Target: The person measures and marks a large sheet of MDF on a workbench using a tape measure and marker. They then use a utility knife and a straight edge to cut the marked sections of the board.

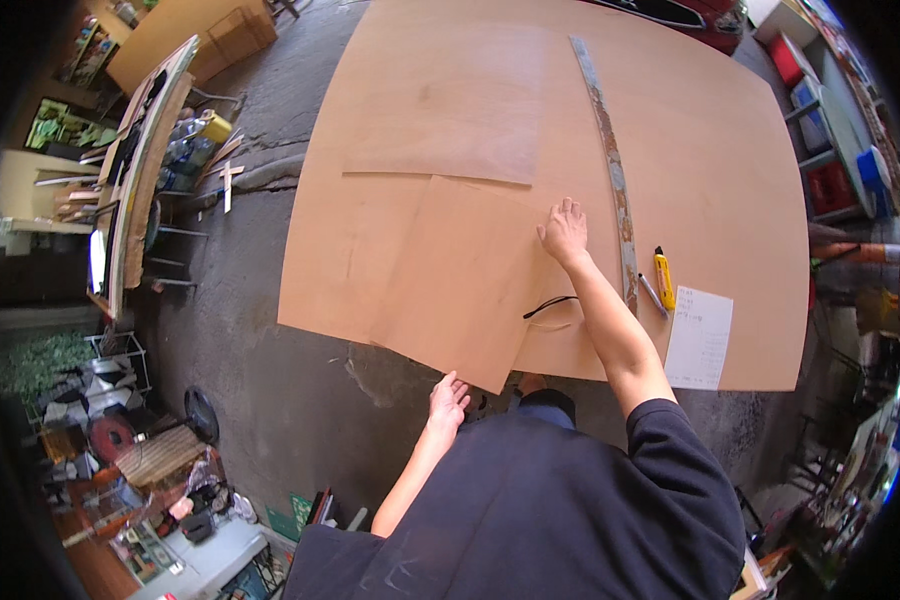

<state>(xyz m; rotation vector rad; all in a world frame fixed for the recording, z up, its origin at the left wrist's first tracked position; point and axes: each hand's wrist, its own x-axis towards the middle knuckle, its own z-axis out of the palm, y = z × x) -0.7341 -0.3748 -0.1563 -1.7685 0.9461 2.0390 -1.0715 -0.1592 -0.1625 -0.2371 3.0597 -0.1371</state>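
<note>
A smaller thin brown wooden panel (460,275) lies at an angle over a large sheet of the same colour (710,180), its near edge jutting past the sheet's front edge. My left hand (448,402) holds that near edge, fingertips on top. At the panel's far right corner is my right hand (566,232), its fingers bent around the edge; their undersides are hidden. Another rectangular panel (440,110) lies flat beyond it. Right of my right hand runs a long, rust-stained metal straightedge (610,160). A thin black curved strip (550,304) lies near my right forearm.
On the sheet's right are a yellow utility knife (663,278), a pen (653,295) and a white paper with writing (700,335). A workbench (150,170) stands left, shelving with bins (830,150) right. Clutter covers a low table (205,555) at lower left.
</note>
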